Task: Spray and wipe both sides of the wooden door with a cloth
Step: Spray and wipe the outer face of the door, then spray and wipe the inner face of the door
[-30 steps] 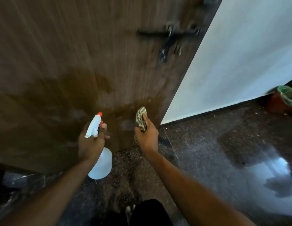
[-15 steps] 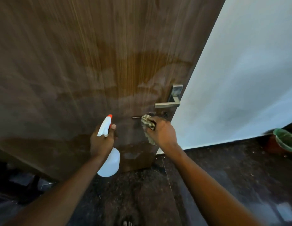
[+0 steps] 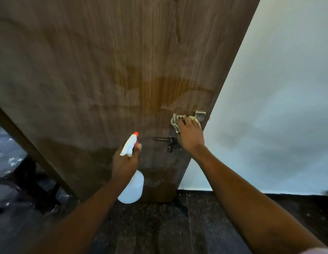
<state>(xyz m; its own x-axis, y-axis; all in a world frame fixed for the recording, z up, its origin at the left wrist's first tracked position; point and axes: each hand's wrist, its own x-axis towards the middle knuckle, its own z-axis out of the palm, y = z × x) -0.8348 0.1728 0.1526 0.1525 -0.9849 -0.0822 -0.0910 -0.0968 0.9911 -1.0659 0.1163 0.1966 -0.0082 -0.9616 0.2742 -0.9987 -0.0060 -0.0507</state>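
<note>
Gripped cloth (image 3: 175, 122) in right hand (image 3: 190, 137), pressed onto door (image 3: 104, 70) just left of handle (image 3: 200, 115), below wet patch (image 3: 167, 88), prob. wiping spray off. Clutched spray bottle (image 3: 132, 188) in left hand (image 3: 125, 163), lower left & nearer, nozzle toward door, prob. ready for next squirt. Judged 1 of 2 sides under way.

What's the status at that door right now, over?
Left hand grips spray bottle. Right hand holds cloth at the handle of the wooden door. Latch close below the cloth.
</note>
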